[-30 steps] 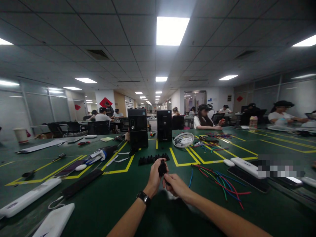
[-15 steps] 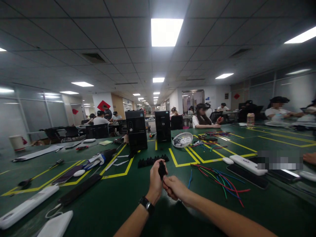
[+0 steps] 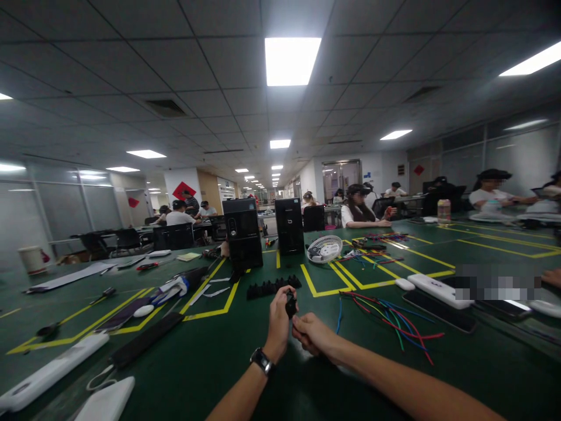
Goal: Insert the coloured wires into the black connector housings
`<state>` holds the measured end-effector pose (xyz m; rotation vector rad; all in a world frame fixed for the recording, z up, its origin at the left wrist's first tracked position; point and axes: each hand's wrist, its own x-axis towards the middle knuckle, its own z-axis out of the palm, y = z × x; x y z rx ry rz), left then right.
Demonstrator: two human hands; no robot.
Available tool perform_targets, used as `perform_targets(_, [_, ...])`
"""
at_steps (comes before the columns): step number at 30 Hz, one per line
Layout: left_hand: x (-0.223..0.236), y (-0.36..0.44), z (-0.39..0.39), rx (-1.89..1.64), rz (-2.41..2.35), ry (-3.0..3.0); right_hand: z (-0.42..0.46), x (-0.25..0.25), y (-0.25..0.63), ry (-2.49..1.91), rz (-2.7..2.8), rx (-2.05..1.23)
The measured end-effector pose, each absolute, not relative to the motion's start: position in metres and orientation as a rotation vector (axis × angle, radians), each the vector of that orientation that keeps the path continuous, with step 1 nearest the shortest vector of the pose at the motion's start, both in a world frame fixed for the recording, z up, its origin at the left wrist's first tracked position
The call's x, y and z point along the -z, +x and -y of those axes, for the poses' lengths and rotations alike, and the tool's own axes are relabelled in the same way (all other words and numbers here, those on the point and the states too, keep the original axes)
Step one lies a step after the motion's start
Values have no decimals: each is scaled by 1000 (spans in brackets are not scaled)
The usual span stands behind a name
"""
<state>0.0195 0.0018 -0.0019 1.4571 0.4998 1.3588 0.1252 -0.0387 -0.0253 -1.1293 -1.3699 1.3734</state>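
My left hand (image 3: 277,320), with a watch on its wrist, is closed round a small black part (image 3: 291,304) in front of me, above the green table. The part's exact kind is too small to make out. Just below it, my right hand (image 3: 314,333) is closed in a pinch close to the part; whatever lies between its fingertips is hidden. A row of black pieces with pointed tops (image 3: 272,287) lies right behind my left hand. Several loose coloured wires (image 3: 397,321) are spread out to the right of my hands.
Two black computer towers (image 3: 243,235) stand behind the black row. A white round grille (image 3: 325,249) lies beyond them to the right. White power banks (image 3: 440,290) and a dark phone (image 3: 439,311) are at right; a long black pouch (image 3: 146,337) is at left. Co-workers sit farther back.
The black part has turned slightly in my left hand, and my right fingertips have shifted a little lower. The camera view has moved slightly.
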Motion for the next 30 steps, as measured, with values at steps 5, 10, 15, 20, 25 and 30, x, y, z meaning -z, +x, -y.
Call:
perform_targets(5, [-6,14,-13,-1281,-478,1453,31,24,132,-1092,1453,-1332])
perform_targets(10, [-10,4,-27,-1338,-518,1538,38,14,134,-1107,1579,-1211])
perform_targets(15, [-2,6,-29,-1411,-538,1460,46,11,124,-1231,1784,-829])
perform_targets(20, [-6,8,-27,-1503,-546,1545,44,-4,130,-1268,1825,-641])
perform_targets(25, [-12,13,-22,-1496,-508,1324,51,-20,135,-1260,1839,-528])
perform_targets(30, [-19,16,-15,-1417,-462,866,56,-5,117,-1243,1880,-314])
